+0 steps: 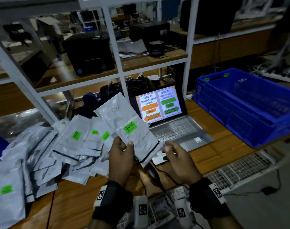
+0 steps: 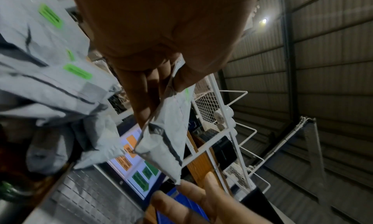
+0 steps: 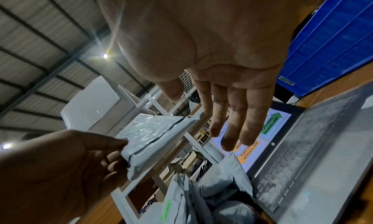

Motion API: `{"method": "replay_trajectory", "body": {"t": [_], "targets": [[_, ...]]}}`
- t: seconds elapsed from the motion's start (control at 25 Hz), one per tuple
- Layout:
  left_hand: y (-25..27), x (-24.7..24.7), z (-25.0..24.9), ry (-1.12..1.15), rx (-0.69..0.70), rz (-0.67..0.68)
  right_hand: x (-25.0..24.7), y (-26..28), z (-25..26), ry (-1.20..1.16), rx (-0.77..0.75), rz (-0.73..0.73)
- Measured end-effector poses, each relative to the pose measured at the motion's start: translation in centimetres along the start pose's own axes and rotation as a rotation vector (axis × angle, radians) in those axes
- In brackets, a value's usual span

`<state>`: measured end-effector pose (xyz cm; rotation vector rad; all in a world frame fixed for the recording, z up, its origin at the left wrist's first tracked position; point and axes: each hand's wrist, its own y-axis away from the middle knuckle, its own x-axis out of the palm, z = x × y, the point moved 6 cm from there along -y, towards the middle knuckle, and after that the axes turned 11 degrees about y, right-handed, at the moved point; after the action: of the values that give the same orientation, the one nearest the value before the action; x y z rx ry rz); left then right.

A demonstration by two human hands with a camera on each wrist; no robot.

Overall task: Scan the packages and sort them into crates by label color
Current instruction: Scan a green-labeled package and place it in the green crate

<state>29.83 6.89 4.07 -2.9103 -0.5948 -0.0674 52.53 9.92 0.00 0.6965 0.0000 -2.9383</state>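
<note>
I hold a grey plastic package point(image 1: 122, 116) upright over the table, its green label point(image 1: 130, 127) facing me. My left hand point(image 1: 124, 148) pinches its lower left edge between thumb and fingers; the left wrist view shows the package point(image 2: 167, 139) hanging from that pinch point(image 2: 161, 92). My right hand point(image 1: 171, 150) is open just right of the package's lower corner and holds nothing. In the right wrist view its fingers point(image 3: 228, 115) are straight, close to the package point(image 3: 157, 136). A blue crate point(image 1: 240, 116) stands at the right.
A pile of grey packages point(image 1: 41, 154), several with green labels, covers the table's left side. An open laptop point(image 1: 174, 129) showing bin instructions stands behind my hands. A black corded device point(image 1: 151, 172) lies below the package. White shelving point(image 1: 111, 47) rises behind.
</note>
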Motion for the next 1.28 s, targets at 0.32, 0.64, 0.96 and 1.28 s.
{"method": "replay_trajectory", "body": {"t": [0.32,0.64,0.96,1.28], "targets": [[1.3,12.5,0.1,0.158,-0.083,0.305,-11.2,3.5,1.3,-0.12,-0.031,-0.152],[0.3,28.4,-0.5,0.326,-0.077,0.294,-27.3,0.1,-4.6,-0.14,-0.04,-0.269],[-1.1,43.8,0.2,0.419,-0.099,0.152,-44.5,-7.4,-10.4,-0.012,-0.125,-0.292],[-10.5,51.5,4.2,0.274,-0.026,0.061,-53.5,-19.2,-11.9,0.14,-0.142,-0.282]]}}
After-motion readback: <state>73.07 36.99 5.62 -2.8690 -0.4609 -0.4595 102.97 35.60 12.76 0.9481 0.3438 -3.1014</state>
